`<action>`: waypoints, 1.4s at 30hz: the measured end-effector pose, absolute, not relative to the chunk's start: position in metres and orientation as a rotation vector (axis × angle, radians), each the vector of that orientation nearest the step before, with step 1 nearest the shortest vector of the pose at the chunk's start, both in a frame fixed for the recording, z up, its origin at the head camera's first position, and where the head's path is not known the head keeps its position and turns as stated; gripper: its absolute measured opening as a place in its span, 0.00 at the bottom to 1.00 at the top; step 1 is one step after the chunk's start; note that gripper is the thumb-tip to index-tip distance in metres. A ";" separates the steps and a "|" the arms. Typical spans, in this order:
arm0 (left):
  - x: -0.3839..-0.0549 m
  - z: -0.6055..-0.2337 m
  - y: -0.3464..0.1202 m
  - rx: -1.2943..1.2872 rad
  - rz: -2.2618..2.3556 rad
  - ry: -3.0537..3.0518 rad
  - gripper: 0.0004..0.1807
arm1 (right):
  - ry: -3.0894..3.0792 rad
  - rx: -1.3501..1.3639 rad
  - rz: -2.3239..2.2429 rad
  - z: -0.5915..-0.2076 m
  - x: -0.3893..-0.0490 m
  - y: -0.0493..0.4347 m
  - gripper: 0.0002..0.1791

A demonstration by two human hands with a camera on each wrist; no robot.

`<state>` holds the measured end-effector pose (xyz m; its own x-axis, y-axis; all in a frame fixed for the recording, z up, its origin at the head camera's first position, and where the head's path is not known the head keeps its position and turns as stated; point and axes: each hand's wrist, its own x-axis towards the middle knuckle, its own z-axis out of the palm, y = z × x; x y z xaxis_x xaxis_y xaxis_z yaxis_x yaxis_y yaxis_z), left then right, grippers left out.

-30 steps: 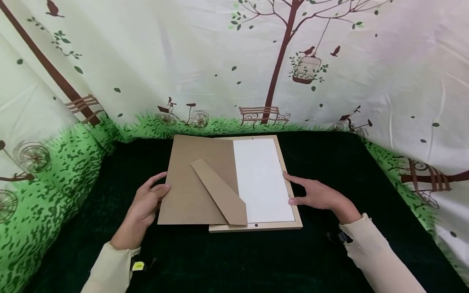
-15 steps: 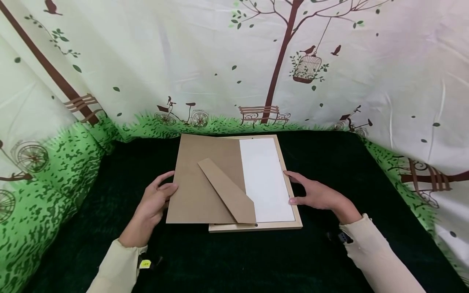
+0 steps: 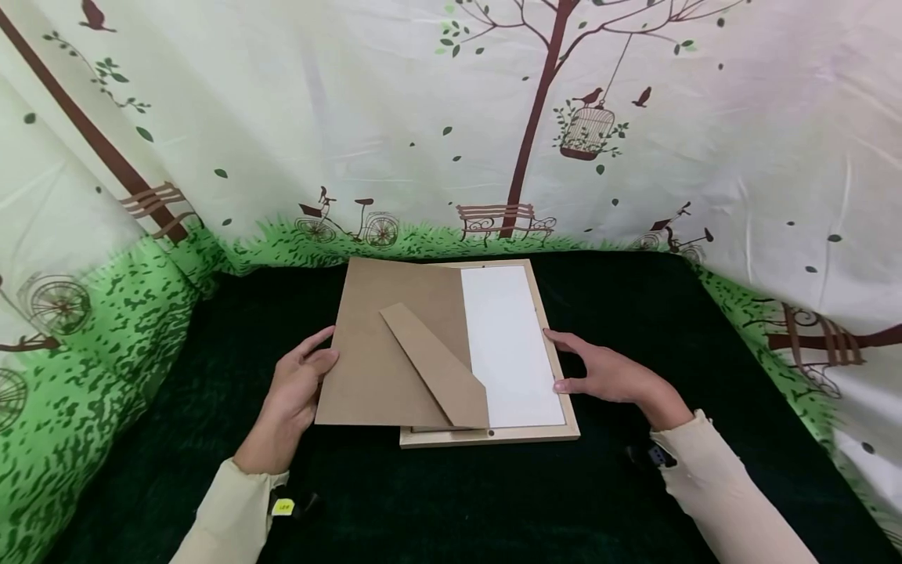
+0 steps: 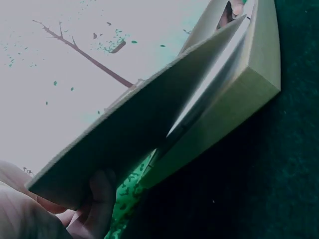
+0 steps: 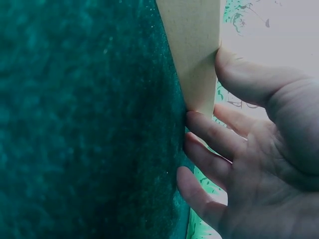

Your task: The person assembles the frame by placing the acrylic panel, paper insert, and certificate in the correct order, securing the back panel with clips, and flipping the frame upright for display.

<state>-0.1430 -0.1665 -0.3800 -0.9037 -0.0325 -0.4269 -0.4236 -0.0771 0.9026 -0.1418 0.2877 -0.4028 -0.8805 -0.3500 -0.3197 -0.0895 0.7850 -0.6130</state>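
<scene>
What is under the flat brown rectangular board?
In the head view, the board partly covers a pale wooden rectangular frame and a flat white sheet, which show at right. There it hides most of the frame's left side and the sheet's left edge.

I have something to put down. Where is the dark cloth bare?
Free: the cloth between the sleeves, in front of the frame; and beyond the right hand, between frame and curtain. Crowded: the middle, with frame, left hand and board.
</scene>
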 end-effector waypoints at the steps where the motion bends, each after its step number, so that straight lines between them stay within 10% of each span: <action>1: -0.143 -0.379 -0.166 -0.505 2.068 1.923 0.27 | 2.555 -0.331 -0.847 -0.403 -0.142 0.288 0.53; 42: -0.150 -0.398 -0.112 -0.451 2.014 1.972 0.26 | 2.546 -0.301 -0.864 -0.403 -0.140 0.287 0.51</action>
